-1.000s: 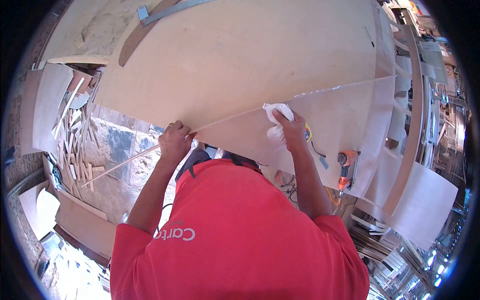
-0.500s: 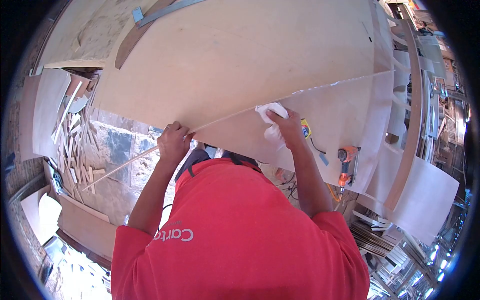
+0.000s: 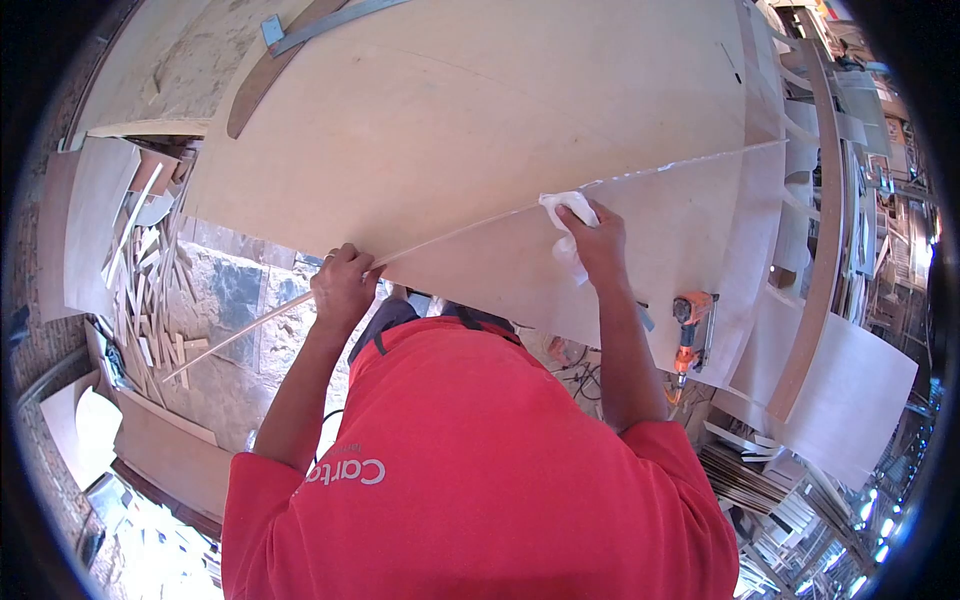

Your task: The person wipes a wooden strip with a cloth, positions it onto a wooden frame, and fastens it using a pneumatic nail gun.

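A long thin wooden strip (image 3: 450,232) lies diagonally across a large pale wooden sheet (image 3: 480,110), its lower left end sticking out past the sheet's edge. My left hand (image 3: 345,284) is closed around the strip near that edge. In my right hand (image 3: 598,240) is a crumpled white cloth (image 3: 566,212), pressed against the strip about midway along the sheet. Whitish material shows along the strip to the right of the cloth.
An orange and black power tool (image 3: 689,330) rests on the sheet at the right. A metal square (image 3: 335,26) and a curved brown board (image 3: 262,88) lie at the upper left. Wood offcuts (image 3: 150,310) are piled on the left floor.
My right hand has moved right and slightly up along the strip with the cloth. A yellow tape measure seen beside it before is now hidden. My left hand has stayed in place.
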A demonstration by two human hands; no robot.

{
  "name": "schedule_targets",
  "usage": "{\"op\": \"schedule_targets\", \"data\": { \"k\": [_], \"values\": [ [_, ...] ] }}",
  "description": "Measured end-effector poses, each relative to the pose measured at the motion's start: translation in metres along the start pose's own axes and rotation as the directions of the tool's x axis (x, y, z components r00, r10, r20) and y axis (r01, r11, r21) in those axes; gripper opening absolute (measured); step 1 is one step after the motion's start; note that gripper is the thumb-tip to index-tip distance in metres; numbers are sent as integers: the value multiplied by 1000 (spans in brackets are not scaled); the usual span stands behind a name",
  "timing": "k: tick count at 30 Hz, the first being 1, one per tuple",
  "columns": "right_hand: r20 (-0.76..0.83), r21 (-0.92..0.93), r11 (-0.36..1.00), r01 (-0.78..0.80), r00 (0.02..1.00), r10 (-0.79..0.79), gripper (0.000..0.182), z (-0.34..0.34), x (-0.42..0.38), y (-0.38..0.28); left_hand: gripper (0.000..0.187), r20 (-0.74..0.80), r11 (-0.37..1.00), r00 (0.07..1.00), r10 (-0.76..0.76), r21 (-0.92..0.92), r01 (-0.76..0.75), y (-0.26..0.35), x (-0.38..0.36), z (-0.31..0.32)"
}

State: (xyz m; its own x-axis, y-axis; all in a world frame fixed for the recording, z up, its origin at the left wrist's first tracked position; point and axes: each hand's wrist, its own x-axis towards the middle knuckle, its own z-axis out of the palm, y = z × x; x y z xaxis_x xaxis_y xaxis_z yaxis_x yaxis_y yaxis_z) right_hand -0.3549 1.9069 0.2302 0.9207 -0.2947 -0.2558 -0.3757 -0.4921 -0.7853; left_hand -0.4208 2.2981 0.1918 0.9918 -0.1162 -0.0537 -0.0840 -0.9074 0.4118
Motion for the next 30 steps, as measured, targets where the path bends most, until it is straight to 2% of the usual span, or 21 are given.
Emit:
{"op": "schedule_targets", "data": {
  "k": [4,7,10,15,19,21,22,25,27,30],
  "values": [
    [-9,12,1000,27,1000,-27,38,2,-2,0,17,0,1000,1000,1,3,-1,0,0,0],
    [44,122,992,-28,999,23,38,-3,-1,-2,16,20,1000,1000,-18,26,17,2,0,-2],
    [15,71,995,-63,998,63,37,-14,1,-4,16,25,1000,999,-22,18,22,2,0,-2],
    [-58,-1,1000,1,998,-1,37,-22,11,2,16,21,999,1000,-18,31,18,4,1,-3],
    [-67,16,1000,-16,998,17,37,-24,11,-2,17,8,1000,1000,-12,9,12,2,0,-2],
    [-50,-96,995,-29,998,24,37,-24,7,-9,17,12,1000,1000,-12,16,12,2,0,-2],
    [-50,-96,995,-29,998,24,37,-24,7,-7,17,16,1000,1000,-13,22,12,3,0,-2],
    [-10,-50,998,-24,1000,24,38,-24,7,-3,17,12,1000,1000,-11,19,11,3,-1,-2],
    [13,63,998,-18,1000,17,39,-26,4,-6,17,-2,1000,1000,-8,5,8,3,-1,-1],
    [58,53,995,-86,995,83,40,-21,0,-12,17,-8,1000,1000,-5,-7,4,2,0,-1]
  ]
}}
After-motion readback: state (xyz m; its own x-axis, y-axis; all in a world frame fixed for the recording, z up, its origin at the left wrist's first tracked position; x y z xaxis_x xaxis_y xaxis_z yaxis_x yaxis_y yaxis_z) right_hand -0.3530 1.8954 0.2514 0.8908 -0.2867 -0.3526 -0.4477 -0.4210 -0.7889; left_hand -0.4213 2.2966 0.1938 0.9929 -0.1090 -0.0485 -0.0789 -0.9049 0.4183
